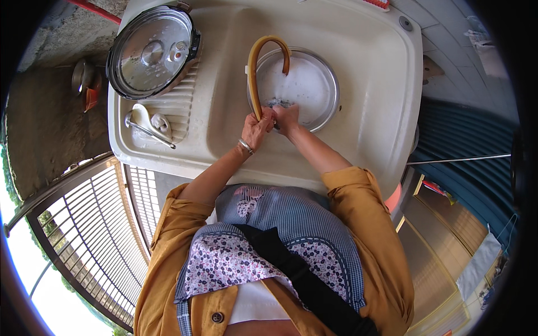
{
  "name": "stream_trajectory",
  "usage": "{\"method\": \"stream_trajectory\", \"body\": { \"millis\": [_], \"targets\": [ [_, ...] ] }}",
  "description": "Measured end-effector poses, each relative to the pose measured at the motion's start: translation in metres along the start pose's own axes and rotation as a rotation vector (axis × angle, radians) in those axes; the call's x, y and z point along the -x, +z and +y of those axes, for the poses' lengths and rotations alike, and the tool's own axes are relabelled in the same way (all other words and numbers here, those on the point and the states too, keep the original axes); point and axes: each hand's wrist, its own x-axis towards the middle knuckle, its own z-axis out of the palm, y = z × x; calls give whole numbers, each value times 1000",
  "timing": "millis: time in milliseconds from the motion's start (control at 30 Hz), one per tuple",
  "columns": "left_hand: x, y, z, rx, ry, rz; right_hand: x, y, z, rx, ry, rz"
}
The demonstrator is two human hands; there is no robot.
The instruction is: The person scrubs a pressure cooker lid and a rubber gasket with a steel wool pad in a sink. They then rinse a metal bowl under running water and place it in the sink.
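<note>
Left hand (259,126) pinched tight on the lower end of a tan rubber-like band (253,84), which arches up over the left side of the steel bowl (336,92) and down, its free end above the bowl's foam. Hose or sealing ring: cannot tell. Right hand (287,116) over the bowl's near rim, fingers bunched and pointing inward; the two hands appear to touch. Whether the right hand pinches the band or the mottled grey stuff (278,103) beside it cannot be told.

Handling: band probably slick with suds, so a firm left-hand pinch close to where the right hand works should stop it twisting. Best kept over the bowl so drips land inside; light pressure on the rim, since the bowl could tip.

Containers: steel bowl holds white foam (314,84), liquid below not visible. Bowl sits in the beige sink (367,73). Left of the bowl, on the ribbed drainboard (188,92), a pressure cooker lid (137,64) with water drops. Nearer the person than that, still left of the bowl: white scoop (141,116), metal-handled utensil (154,136), whitish lump (161,124).
</note>
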Motion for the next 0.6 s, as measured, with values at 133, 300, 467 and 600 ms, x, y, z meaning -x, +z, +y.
{"method": "stream_trajectory", "body": {
  "millis": [133,300,467,600],
  "targets": [
    [2,7,6,-61,-137,243,-2,31,-10,412,-421,780],
    [4,4,53,-284,-145,195,-7,34,-41,364,-508,943],
    [-11,20,36,-31,331,102,35,73,-25,128,-156,580],
    [-11,1,-5,-67,-76,150,25,76,-10,119,-272,780]
  ]
}}
